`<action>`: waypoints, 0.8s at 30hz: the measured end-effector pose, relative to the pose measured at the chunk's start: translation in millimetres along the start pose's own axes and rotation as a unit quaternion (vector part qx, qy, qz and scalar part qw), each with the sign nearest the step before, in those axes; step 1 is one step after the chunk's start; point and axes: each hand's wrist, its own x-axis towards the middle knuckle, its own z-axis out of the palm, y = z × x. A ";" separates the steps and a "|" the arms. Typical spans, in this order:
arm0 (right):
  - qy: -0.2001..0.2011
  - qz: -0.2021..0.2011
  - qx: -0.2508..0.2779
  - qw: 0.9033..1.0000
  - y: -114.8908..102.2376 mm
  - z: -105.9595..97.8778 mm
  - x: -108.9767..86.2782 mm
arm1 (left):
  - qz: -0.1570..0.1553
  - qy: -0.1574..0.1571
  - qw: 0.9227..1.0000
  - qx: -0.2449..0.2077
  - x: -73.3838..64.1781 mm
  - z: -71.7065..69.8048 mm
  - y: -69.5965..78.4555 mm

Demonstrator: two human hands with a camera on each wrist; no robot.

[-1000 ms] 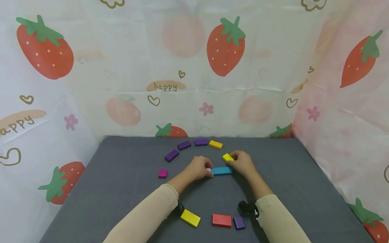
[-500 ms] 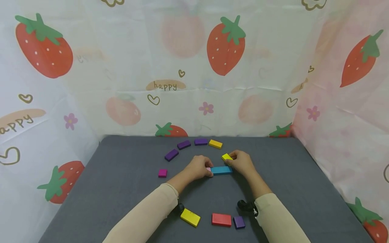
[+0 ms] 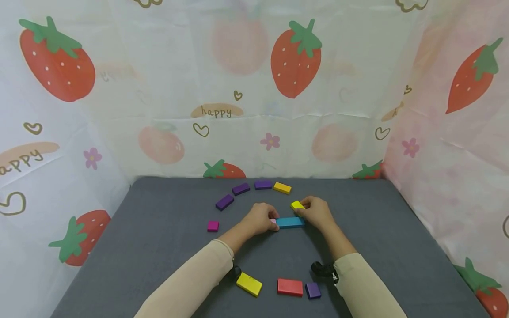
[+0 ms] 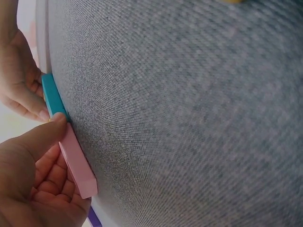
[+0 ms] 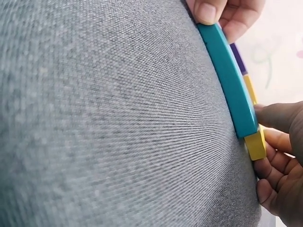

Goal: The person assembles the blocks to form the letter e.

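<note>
In the head view, my left hand pinches a pink block lying end to end with a long blue block. The left wrist view shows the thumb over the seam between these two, with the other fingers behind the pink one. Just beyond the blue block's right end, my right hand holds a small yellow block between thumb and fingers. From the right wrist, part of that yellow block is hidden behind the blue block.
Behind the hands, several purple blocks and an orange-yellow block form an arc. A magenta block lies left. Nearer the front are a yellow block, a red block and a purple block on the grey cloth.
My right hand and the small yellow block have shifted very slightly left. The left hand keeps its pinch on the pink block, and the other blocks stay in place.
</note>
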 end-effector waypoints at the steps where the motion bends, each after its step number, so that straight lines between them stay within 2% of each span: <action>1: 0.000 -0.001 0.000 1.000 -0.1 -0.2 -0.2 | 0.000 0.000 1.000 0.001 0.1 -0.1 0.2; 13: 0.002 0.002 -0.004 1.000 0.0 1.7 1.4 | -0.003 0.006 1.000 0.004 -0.1 -1.6 1.8; 21: -0.013 0.011 0.000 1.000 1.3 -2.4 1.7 | 0.002 0.006 1.000 0.000 -3.3 -2.4 4.5; 24: -0.016 -0.001 -0.006 1.000 -0.4 -5.8 5.5 | 0.001 0.007 1.000 -0.001 -3.1 -2.1 3.7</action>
